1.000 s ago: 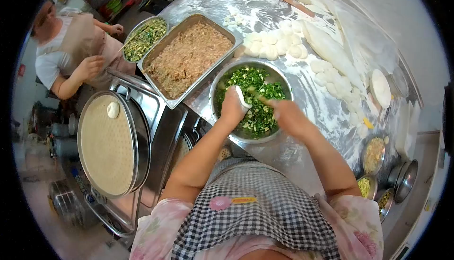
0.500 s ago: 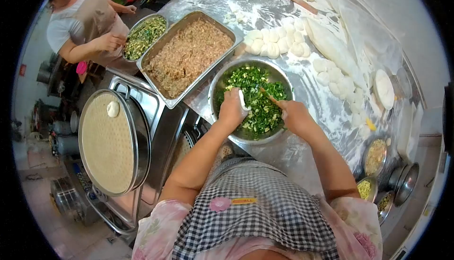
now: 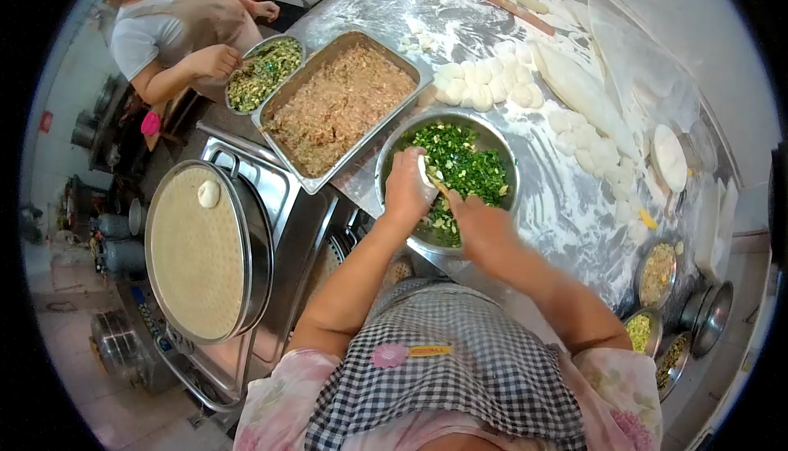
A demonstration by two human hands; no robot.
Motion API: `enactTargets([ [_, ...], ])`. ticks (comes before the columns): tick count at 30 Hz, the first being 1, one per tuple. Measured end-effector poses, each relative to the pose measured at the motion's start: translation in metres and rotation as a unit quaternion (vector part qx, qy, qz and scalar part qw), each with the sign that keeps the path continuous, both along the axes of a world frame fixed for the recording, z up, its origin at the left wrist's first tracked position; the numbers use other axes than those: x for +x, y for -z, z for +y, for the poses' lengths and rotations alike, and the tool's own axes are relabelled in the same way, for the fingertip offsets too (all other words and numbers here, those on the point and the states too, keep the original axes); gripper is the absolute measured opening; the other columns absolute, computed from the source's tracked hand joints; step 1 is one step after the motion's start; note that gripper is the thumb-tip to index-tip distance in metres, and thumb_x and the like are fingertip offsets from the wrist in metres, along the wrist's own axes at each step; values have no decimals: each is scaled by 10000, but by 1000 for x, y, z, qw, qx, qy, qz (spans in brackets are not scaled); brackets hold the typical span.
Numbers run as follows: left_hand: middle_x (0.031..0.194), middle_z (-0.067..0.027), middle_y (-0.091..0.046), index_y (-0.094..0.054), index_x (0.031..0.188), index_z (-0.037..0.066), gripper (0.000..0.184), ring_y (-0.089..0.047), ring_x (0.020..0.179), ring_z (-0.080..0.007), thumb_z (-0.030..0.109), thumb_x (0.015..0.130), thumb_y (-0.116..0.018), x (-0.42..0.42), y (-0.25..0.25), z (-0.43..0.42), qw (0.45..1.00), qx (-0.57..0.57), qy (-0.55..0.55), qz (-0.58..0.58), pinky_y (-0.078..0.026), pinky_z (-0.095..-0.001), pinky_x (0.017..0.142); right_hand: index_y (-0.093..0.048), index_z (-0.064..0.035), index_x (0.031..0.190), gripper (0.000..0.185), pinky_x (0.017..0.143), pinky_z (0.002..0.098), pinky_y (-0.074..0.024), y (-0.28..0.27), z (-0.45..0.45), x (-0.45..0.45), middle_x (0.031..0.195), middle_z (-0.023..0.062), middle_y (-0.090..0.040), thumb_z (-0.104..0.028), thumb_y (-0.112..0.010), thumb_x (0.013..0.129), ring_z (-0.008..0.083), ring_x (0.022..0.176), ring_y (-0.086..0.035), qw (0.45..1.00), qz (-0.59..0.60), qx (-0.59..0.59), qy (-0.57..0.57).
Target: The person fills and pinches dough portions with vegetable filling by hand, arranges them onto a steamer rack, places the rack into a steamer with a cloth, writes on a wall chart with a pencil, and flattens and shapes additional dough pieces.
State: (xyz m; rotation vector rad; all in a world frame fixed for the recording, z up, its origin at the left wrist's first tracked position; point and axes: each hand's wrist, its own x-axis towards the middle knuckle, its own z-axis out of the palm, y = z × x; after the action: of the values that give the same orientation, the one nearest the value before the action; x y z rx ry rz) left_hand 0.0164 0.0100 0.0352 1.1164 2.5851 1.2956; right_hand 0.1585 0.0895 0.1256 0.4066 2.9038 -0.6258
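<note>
My left hand (image 3: 408, 186) is curled around a white dough wrapper (image 3: 425, 171) over the left side of a metal bowl (image 3: 510, 155). Chopped green filling (image 3: 464, 155) with pale yellow bits fills this bowl. In my right hand (image 3: 478, 223) is a thin wooden stick (image 3: 441, 185), gripped near its lower end. The stick's far end meets the wrapper in my left hand; whether filling sits on it is hidden by the fingers.
A rectangular tray of minced filling (image 3: 341, 106) adjoins the bowl. One bun (image 3: 208, 194) sits on the round steamer (image 3: 197, 270) at left. Dough pieces (image 3: 480, 82) and a rolling pin (image 3: 492, 0) lie on the floured table (image 3: 550, 213). A co-worker (image 3: 180, 24) stands far left.
My right hand has moved left with the wooden stick, from the filling to the wrapper in my left hand. The whole view has shifted slightly.
</note>
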Motion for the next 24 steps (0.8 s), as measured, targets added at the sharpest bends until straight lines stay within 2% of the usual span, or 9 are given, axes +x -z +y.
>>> enactTargets([
  [4,976,-109,-563,-486,1079,67,529,-565,907,-230,96,636,-774,-13,2,-8,982,122,50,-133,-459,-312,807,-496,-44,1199,417,607,400,-477,-8,45,15,855,180,-611,24,-463,789,302,705,-601,994,97,31,-28],
  [8,978,-45,-548,-486,1080,81,499,-539,926,-138,75,670,-769,-8,-20,-17,934,180,92,-295,-461,-274,801,-540,-54,1116,273,632,328,-460,-25,33,23,825,138,-622,-34,-487,849,221,715,-591,872,126,-422,213],
  [12,998,-48,-543,-472,1120,85,514,-542,954,-150,30,683,-736,-2,-21,-21,879,230,92,-408,-473,-303,845,-527,-29,1123,304,644,293,-458,35,26,34,806,78,-609,-35,-545,820,141,723,-562,935,132,-220,245],
  [13,1004,-49,-546,-465,1144,86,540,-546,950,-149,41,683,-743,1,-25,-21,847,272,101,-446,-474,-295,842,-522,-23,1142,320,618,283,-451,42,26,32,792,60,-596,-42,-547,823,132,692,-549,918,164,-263,246],
  [15,1016,-53,-550,-451,1192,87,595,-553,941,-148,63,682,-756,14,-44,-21,772,349,117,-517,-475,-281,836,-512,-12,1179,354,567,263,-437,52,22,28,765,25,-571,-56,-553,830,115,630,-524,875,226,-350,248],
  [19,1137,-87,-526,-408,1276,77,657,-544,1019,-165,34,703,-727,30,-64,-26,686,374,211,-587,-468,-295,874,-501,0,1225,392,460,197,-350,1,-1,6,722,-26,-523,-65,-559,843,49,519,-430,677,207,-641,296],
  [21,1200,-79,-515,-422,1274,58,685,-520,1074,-173,78,680,-762,28,-73,-29,774,301,247,-499,-434,-285,912,-503,-7,1233,390,423,170,-297,-11,-5,2,717,-43,-510,-63,-553,851,21,479,-375,635,244,-685,258],
  [23,1211,-67,-521,-424,1278,53,718,-506,1089,-160,107,661,-788,21,-84,-32,880,209,280,-322,-414,-272,924,-527,-8,1209,376,526,218,-404,-17,0,4,775,3,-555,-46,-551,836,77,597,-488,745,261,-571,224],
  [24,1181,-39,-536,-417,1283,55,772,-496,1075,-131,124,627,-818,26,-96,-34,806,245,295,-451,-399,-254,921,-534,-11,1202,376,564,233,-426,-19,1,3,791,19,-566,-38,-554,827,94,639,-513,809,290,-476,187],
])
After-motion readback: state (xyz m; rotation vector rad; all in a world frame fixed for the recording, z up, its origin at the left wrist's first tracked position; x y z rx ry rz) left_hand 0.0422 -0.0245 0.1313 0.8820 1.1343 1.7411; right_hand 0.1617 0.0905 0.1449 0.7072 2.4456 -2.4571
